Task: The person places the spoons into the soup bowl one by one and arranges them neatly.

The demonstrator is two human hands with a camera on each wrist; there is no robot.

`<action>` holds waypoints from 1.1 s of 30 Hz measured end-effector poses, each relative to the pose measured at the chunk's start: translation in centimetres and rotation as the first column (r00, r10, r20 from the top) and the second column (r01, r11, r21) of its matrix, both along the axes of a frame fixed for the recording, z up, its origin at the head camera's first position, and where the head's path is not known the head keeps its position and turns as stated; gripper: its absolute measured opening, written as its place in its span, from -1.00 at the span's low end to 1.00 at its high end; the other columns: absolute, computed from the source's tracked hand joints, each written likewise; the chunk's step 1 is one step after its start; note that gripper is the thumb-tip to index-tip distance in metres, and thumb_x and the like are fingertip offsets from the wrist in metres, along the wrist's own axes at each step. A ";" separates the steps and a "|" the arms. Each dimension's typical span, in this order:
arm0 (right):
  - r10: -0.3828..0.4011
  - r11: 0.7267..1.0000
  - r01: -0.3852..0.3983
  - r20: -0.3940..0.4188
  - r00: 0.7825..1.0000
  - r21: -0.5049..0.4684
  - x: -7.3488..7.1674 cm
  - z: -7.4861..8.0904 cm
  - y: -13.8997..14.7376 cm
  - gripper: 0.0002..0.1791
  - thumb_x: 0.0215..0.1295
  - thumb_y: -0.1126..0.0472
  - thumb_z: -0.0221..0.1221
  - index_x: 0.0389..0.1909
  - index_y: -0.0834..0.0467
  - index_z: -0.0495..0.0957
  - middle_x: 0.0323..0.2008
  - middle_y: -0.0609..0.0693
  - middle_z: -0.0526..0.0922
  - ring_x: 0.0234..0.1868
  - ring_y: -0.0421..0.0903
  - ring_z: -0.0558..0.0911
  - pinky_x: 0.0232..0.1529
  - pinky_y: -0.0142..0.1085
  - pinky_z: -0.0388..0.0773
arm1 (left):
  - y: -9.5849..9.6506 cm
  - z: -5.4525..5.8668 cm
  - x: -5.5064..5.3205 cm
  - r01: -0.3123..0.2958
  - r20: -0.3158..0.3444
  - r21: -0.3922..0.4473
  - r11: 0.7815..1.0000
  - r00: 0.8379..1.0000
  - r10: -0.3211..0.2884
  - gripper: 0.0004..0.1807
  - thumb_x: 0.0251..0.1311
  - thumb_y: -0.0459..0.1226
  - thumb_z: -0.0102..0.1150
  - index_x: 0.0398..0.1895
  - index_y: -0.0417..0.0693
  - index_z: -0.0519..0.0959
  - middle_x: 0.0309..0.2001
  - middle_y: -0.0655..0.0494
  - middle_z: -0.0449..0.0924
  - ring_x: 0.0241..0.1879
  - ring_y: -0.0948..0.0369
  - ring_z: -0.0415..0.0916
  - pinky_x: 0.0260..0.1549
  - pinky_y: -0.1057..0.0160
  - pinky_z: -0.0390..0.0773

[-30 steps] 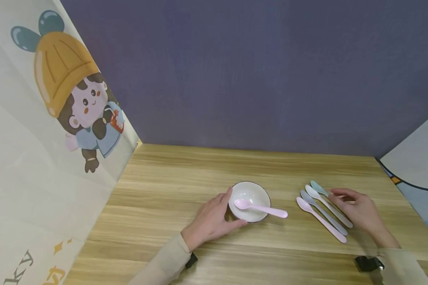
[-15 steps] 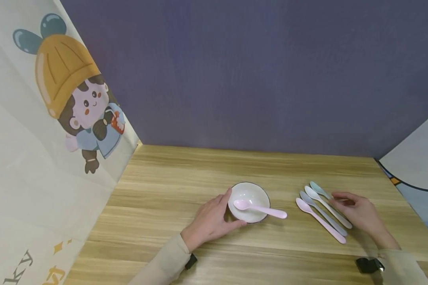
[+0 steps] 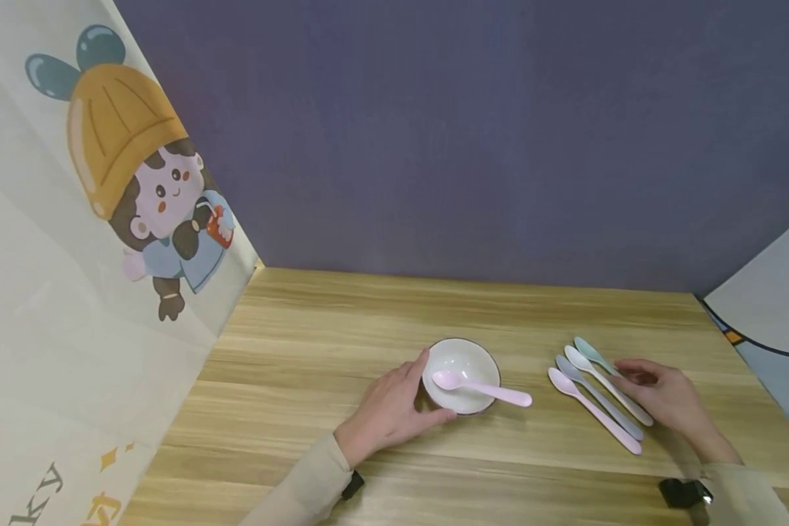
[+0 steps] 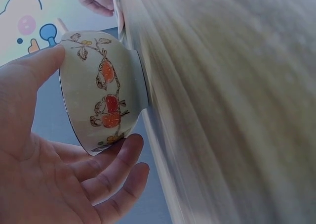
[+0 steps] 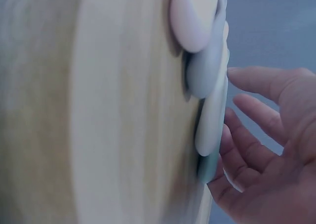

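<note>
My left hand (image 3: pixel 391 405) holds a small white bowl (image 3: pixel 473 359) by its side, thumb near the front and fingers at the left. The bowl stands upright on the table; its outside shows red fruit and brown branches in the left wrist view. Across it lies a pink spoon (image 3: pixel 480 386), handle over the right rim. Further right, my right hand (image 3: pixel 667 398) rests beside a row of spoons, its fingers loosely bent at the teal spoon (image 3: pixel 588 351). Alongside lie a white spoon (image 3: pixel 601 376), a grey spoon (image 3: pixel 595 391) and another pink spoon (image 3: pixel 592 409). The teal handle is partly hidden.
The wooden table (image 3: pixel 315 329) ends at a dark blue wall panel (image 3: pixel 460 146) behind. A white wall with a cartoon child (image 3: pixel 171 190) borders the left side. Black straps (image 3: pixel 684 493) sit at both wrists.
The view shifts slightly. My right hand moves a little toward me along the teal spoon, so more of its handle shows. The left hand, bowl and other spoons keep their places.
</note>
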State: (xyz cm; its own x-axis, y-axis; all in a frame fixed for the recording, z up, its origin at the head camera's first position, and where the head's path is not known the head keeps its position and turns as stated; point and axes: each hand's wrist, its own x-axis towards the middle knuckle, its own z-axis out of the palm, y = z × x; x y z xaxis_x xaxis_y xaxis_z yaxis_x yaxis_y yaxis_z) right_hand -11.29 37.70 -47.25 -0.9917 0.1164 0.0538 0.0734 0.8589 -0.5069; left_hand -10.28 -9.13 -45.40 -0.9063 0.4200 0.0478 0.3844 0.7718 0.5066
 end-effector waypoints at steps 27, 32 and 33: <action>0.029 0.998 -0.035 0.124 0.992 0.044 -2.8 0.6 1.2 -0.43 0.50 -0.08 0.29 0.10 0.40 0.70 -0.06 0.36 0.78 -0.21 -0.04 0.70 -0.31 -0.30 0.52 | 0.5 0.2 -0.9 -0.025 -0.008 0.018 1.000 1.000 0.025 0.20 0.20 0.43 0.29 0.71 -0.05 0.13 0.40 -0.11 0.59 0.30 -0.07 0.62 0.18 -0.14 0.66; 0.031 0.998 -0.037 0.123 0.992 0.041 -3.1 0.5 1.3 -0.43 0.50 -0.08 0.30 0.09 0.41 0.70 -0.05 0.38 0.78 -0.20 -0.02 0.71 -0.32 -0.32 0.53 | 0.6 0.2 -1.0 -0.025 -0.015 0.016 1.000 1.000 0.025 0.20 0.21 0.43 0.29 0.72 -0.04 0.12 0.39 -0.11 0.60 0.30 -0.06 0.62 0.18 -0.13 0.66; 0.031 0.999 -0.036 0.124 0.992 0.040 -3.1 0.4 1.4 -0.42 0.50 -0.08 0.30 0.10 0.41 0.70 -0.05 0.38 0.78 -0.20 -0.02 0.71 -0.33 -0.32 0.53 | 0.6 0.2 -1.0 -0.025 -0.016 0.016 1.000 1.000 0.025 0.20 0.21 0.43 0.28 0.72 -0.04 0.12 0.39 -0.11 0.60 0.30 -0.06 0.63 0.18 -0.13 0.66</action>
